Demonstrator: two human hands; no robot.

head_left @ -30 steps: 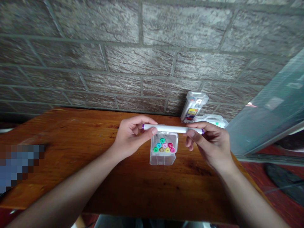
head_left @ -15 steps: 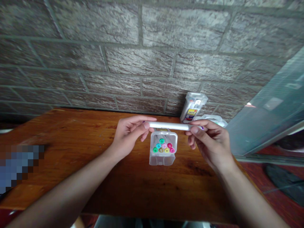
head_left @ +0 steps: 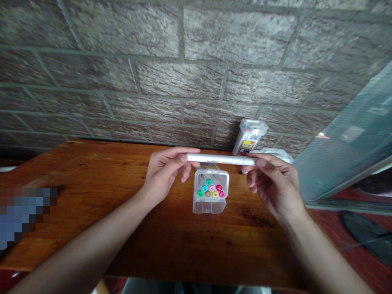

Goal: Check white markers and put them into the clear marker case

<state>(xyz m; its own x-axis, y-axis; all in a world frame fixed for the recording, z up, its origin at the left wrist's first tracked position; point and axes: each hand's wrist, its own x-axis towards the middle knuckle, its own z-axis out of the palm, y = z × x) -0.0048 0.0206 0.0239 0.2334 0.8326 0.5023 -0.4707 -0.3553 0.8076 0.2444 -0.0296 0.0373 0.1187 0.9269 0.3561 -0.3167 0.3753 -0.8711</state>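
Note:
A white marker (head_left: 219, 159) is held level in the air between my two hands. My left hand (head_left: 163, 173) pinches its left end between thumb and fingers. At the other end, near the seam of a cap, my right hand (head_left: 274, 179) pinches it the same way. Both tips are hidden by fingers. Below the marker a clear plastic case (head_left: 209, 206) stands on the table with its lid open towards me. Several markers (head_left: 211, 188) lie in it, their coloured round ends in green, blue, pink, red, yellow and brown facing me.
Against the stone-block wall (head_left: 202, 77) stands a second clear case (head_left: 251, 134) with a yellow label. Another clear plastic container (head_left: 277, 155) is partly behind my right hand. The wooden table (head_left: 196, 245) carries a pixelated dark object (head_left: 24, 216) at left. A glass panel (head_left: 346, 126) rises at right.
My right hand has shifted slightly right along the marker, so more of its right part shows. The marker has risen a little. The case has not moved.

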